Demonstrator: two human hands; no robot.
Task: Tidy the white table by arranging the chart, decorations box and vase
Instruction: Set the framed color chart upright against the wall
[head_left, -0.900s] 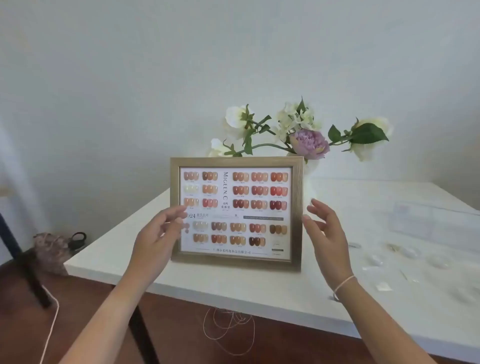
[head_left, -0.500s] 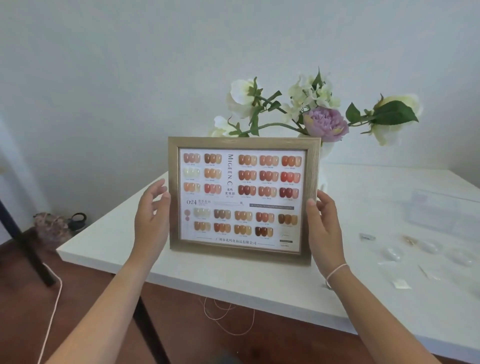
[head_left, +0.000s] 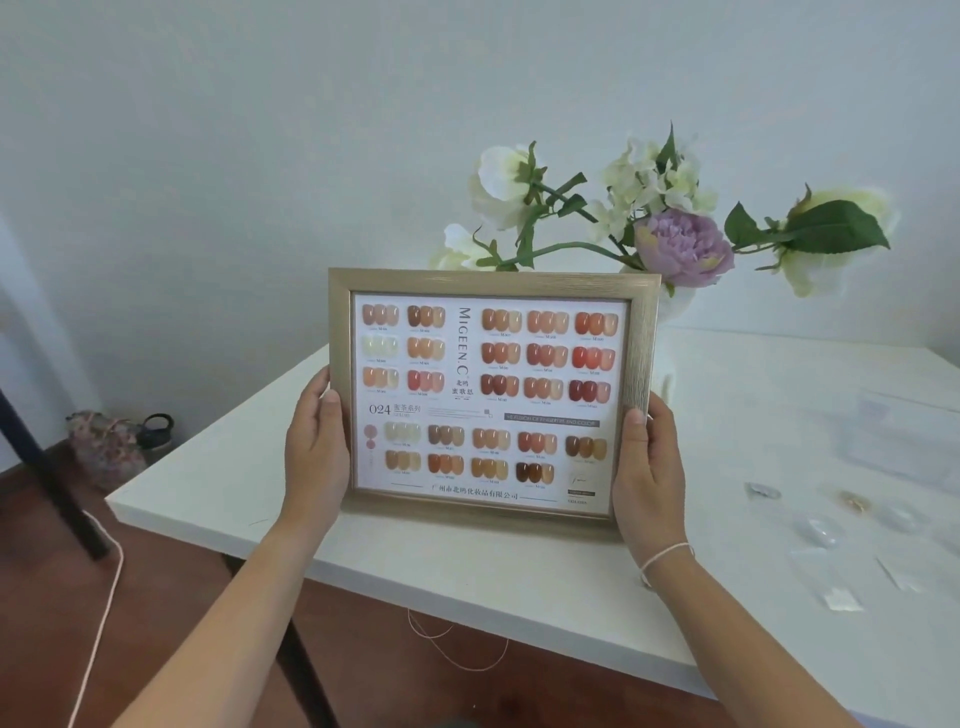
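Note:
A framed nail-colour chart (head_left: 488, 395) in a pale gold frame stands upright near the front left of the white table (head_left: 234, 462), facing me. My left hand (head_left: 317, 447) grips its left edge and my right hand (head_left: 647, 467) grips its right edge. Behind the chart a white vase (head_left: 675, 306) holds white and purple flowers (head_left: 680, 244); the frame hides most of the vase. A clear decorations box (head_left: 904, 436) lies flat on the table at the right.
Several small clear packets and a gold trinket (head_left: 852, 501) lie scattered on the table's right front. On the wooden floor at the left are a dark bag (head_left: 117, 447), a black table leg (head_left: 47, 467) and a white cord (head_left: 104, 597). A plain wall is close behind.
Both hands went from open beside the frame to closed on its two side edges. The view has come nearer to the chart.

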